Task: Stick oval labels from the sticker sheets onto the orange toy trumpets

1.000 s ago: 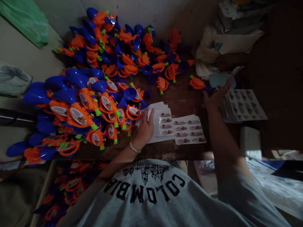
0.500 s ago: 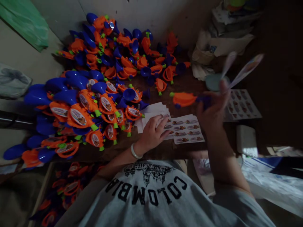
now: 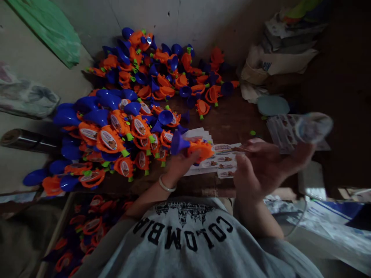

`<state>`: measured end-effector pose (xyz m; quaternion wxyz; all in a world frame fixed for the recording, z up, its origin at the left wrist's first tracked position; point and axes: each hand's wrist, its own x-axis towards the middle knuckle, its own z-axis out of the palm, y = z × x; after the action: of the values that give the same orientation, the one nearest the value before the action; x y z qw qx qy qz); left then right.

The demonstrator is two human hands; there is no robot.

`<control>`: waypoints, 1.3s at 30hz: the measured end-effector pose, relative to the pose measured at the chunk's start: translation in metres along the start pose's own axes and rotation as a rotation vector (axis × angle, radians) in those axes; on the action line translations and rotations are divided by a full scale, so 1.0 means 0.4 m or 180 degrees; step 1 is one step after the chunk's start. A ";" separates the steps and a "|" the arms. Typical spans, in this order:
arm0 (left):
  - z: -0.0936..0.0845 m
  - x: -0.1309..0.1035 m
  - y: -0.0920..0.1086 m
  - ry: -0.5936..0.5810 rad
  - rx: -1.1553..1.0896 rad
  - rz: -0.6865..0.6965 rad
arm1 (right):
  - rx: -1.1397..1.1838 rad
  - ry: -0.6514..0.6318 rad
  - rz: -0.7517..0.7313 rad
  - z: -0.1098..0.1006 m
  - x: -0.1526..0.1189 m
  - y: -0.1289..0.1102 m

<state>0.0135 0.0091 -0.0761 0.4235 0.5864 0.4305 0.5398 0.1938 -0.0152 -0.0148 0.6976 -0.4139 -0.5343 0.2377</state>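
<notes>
My left hand (image 3: 184,164) is closed round an orange toy horn (image 3: 202,150), its blue bell pointing left. My right hand (image 3: 268,170) is to the right of it with fingers apart; an oval sticker (image 3: 315,126) clings to a raised fingertip. The thumb and other fingers appear to hold nothing. Sheets of oval stickers (image 3: 226,166) lie on the table between and partly under my hands. Horns with oval stickers (image 3: 108,139) are piled to the left. Behind them is a heap of horns (image 3: 164,92), several of them with plain orange faces.
More sticker sheets (image 3: 282,131) lie at the right beside a pale blue lid-like object (image 3: 273,105). Stacked bags and papers (image 3: 285,60) stand at the back right. A dark roll (image 3: 27,141) is at the left. Below the table edge, a box holds more horns (image 3: 92,226).
The horn that was in my right hand is now in my left. Of the two stickers on my right fingers, one shows clearly now. The camera view has shifted slightly left.
</notes>
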 end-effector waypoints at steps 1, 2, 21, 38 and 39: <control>0.000 0.000 0.014 0.0083 -0.0500 -0.0228 | 0.0177 0.0098 -0.0003 0.009 0.006 -0.004; 0.002 -0.001 0.027 0.0148 -0.0988 -0.0431 | 0.0327 0.0128 0.0006 0.020 0.010 -0.007; 0.017 -0.054 0.090 -0.0031 -0.1852 0.0049 | 0.0104 0.0107 0.0090 0.108 -0.042 -0.001; 0.024 -0.050 0.087 0.0021 -0.1356 0.0045 | -0.0394 0.0187 -0.0251 0.120 -0.051 0.013; 0.025 -0.049 0.087 0.0004 -0.1314 0.0025 | -0.0419 0.0201 -0.0260 0.121 -0.051 0.013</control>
<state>0.0240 -0.0195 -0.0484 0.5323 0.4886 0.3087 0.6186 0.1424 -0.0125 -0.0264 0.6945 -0.4439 -0.5430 0.1602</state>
